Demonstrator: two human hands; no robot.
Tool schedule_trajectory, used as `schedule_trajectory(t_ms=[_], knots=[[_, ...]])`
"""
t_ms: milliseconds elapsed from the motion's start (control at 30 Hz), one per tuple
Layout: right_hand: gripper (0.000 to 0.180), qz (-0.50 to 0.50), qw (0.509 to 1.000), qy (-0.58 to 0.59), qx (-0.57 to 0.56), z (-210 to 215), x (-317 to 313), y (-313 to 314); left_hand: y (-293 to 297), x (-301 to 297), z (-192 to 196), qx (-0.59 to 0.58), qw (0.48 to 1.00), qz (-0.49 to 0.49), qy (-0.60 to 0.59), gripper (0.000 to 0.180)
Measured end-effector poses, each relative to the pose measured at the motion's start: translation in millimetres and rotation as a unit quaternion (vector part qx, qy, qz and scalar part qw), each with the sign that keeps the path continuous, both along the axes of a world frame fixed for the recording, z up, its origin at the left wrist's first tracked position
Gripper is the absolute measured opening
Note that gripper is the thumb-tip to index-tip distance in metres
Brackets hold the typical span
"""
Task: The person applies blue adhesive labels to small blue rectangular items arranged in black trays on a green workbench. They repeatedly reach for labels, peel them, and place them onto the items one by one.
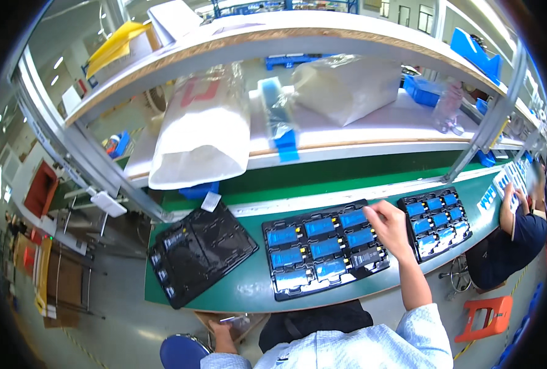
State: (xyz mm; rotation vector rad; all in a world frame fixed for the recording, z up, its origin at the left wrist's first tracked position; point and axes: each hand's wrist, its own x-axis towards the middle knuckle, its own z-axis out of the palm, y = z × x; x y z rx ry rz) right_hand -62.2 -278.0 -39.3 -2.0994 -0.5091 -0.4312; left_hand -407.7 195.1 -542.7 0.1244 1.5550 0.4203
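Note:
My right hand is over the upper right part of a black plastic tray, thumb and fingers pinched together; whatever may be between the fingertips is too small to make out. Rows of flat blue battery-like packs with small yellow spots fill this tray, and one dark pack lies among them at the lower right. Low at the left, below the table edge, my left hand is beside a clear, shiny thing. Its fingers are too small and unclear to read.
At the left, a tilted black tray has several small pieces along one side. Another tray of blue packs stands at right. Above are a shelf and a white sack. A co-worker sits at far right near an orange stool.

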Motion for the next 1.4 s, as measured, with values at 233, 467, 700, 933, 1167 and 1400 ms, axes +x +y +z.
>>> schedule_trajectory(t_ms=[233, 467, 700, 933, 1167, 1400], knots=[[0.017, 0.088, 0.979, -0.174, -0.057, 39, 75, 101, -26, 37, 27, 0.078, 0.952, -0.294, 0.036, 0.056], [0.022, 0.075, 0.926, -0.332, -0.165, 51, 137, 157, -82, 82, 178, 0.021, 0.483, -0.855, -0.188, 0.041], [0.010, 0.085, 0.942, -0.309, -0.104, 32, 159, 185, -170, 152, 445, 0.243, 0.302, -0.855, -0.346, 0.031], [0.016, 0.099, 0.921, -0.359, -0.113, 52, 154, 168, -202, 295, 525, 0.822, 0.264, -0.446, -0.237, 0.022], [0.025, 0.250, 0.950, 0.128, 0.134, 44, 172, 150, -188, 413, 524, 0.928, 0.190, -0.309, -0.079, 0.021], [0.026, 0.203, 0.972, -0.073, 0.095, 79, 97, 111, -197, 409, 521, 0.930, 0.140, -0.338, 0.030, 0.023]])
